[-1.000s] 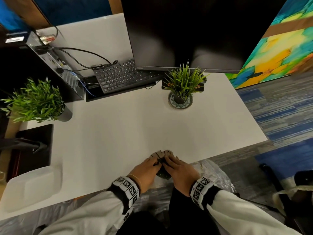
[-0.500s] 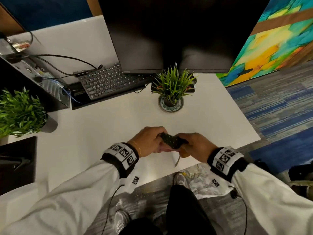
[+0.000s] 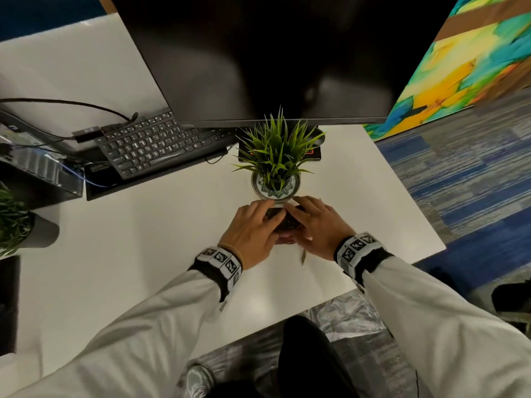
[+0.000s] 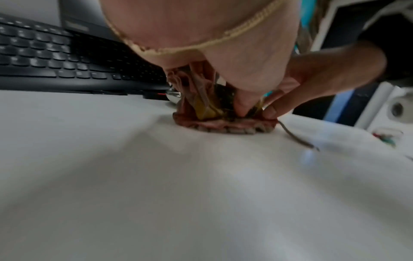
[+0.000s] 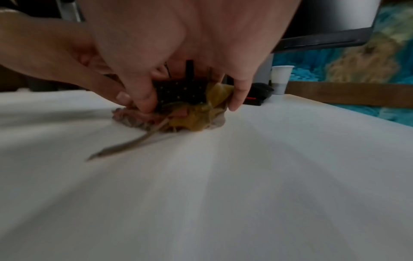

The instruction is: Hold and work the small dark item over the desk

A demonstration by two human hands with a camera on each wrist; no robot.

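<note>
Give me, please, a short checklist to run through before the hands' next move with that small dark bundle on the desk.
1. Both hands on the bundle: ok; left hand and right hand grip it from either side.
2. Bundle rests on the white desk: ok in the wrist views.
3. Clearance from the potted plant: not ok; fingertips sit right at its dish.
4. Loose thin strip trailing toward the desk edge: not ok, unsecured.
5. Keyboard out of the way: ok.
6. What the bundle contains: cannot tell, blurred.
</note>
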